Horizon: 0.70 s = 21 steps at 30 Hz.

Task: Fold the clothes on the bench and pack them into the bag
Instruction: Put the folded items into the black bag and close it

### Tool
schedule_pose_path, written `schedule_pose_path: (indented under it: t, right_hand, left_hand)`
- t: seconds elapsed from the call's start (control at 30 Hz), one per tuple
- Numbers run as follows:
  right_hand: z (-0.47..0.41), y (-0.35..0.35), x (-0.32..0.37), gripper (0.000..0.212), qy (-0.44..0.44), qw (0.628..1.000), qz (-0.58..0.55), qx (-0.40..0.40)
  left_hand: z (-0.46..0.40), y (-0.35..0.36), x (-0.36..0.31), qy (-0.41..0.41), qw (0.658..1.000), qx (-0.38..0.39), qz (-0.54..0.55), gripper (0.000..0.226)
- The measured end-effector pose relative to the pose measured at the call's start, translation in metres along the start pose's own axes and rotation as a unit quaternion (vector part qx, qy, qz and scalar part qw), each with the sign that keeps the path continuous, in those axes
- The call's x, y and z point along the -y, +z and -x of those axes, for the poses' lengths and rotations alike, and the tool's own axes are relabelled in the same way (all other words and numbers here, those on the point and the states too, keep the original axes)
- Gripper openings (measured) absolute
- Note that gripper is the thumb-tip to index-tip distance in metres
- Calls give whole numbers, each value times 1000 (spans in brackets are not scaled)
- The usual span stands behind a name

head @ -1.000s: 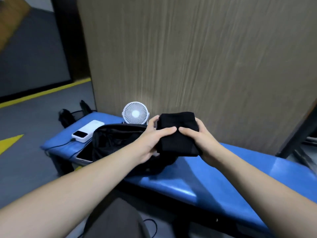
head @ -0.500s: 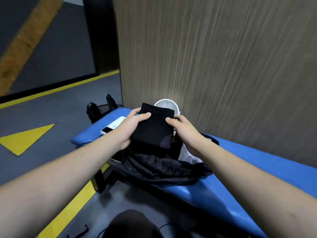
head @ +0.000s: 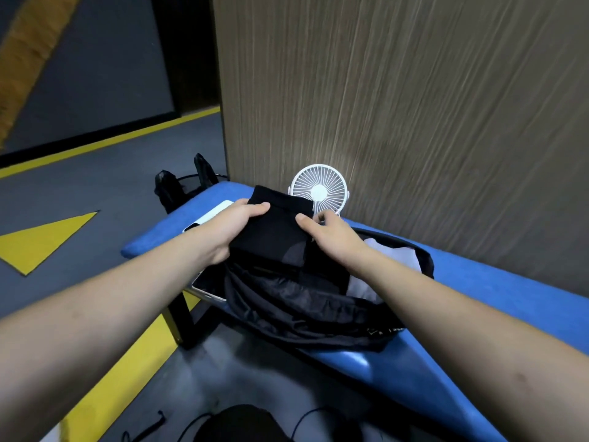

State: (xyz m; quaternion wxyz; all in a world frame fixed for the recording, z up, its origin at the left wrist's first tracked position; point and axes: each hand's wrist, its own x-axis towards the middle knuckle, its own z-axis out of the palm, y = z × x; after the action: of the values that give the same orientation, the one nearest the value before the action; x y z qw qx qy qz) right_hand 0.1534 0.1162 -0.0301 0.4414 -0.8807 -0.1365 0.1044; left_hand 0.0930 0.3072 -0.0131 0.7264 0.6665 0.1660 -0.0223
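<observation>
A folded black garment (head: 274, 228) is held upright over the mouth of the open black bag (head: 306, 307), its lower edge at the opening. My left hand (head: 232, 228) grips its left side with the thumb on top. My right hand (head: 331, 234) pinches its right edge. The bag lies on the blue bench (head: 478, 301), and something white (head: 395, 253) shows inside it on the right.
A small white fan (head: 318, 193) stands against the wood-panel wall just behind the garment. A white power bank (head: 210, 215) and a tablet (head: 207, 287) lie on the bench left of the bag. A black waste bin (head: 181, 186) stands on the floor beyond the bench end.
Both hands carried the folded garment leftward from above the bare bench to the bag's opening and lowered it there. My view has swung left and down with them.
</observation>
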Motion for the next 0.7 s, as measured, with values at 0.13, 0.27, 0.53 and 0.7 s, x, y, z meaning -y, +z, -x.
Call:
schedule_pose_path:
  t: [0.13, 0.27, 0.53, 0.7]
  right_hand:
    - [7, 3, -8, 76, -23, 992, 99, 71]
    - [14, -10, -16, 79, -68, 970, 193, 129]
    - [20, -15, -29, 113, -113, 960, 226, 121]
    - [24, 2, -15, 69, -235, 950, 206, -13]
  left_hand:
    - [4, -1, -4, -12, 1000, -1, -15, 17]
    - [3, -5, -2, -8, 998, 2, -65, 24]
    - [2, 5, 5, 14, 956, -47, -289, 25]
    - [6, 19, 11, 30, 881, -18, -471, 31]
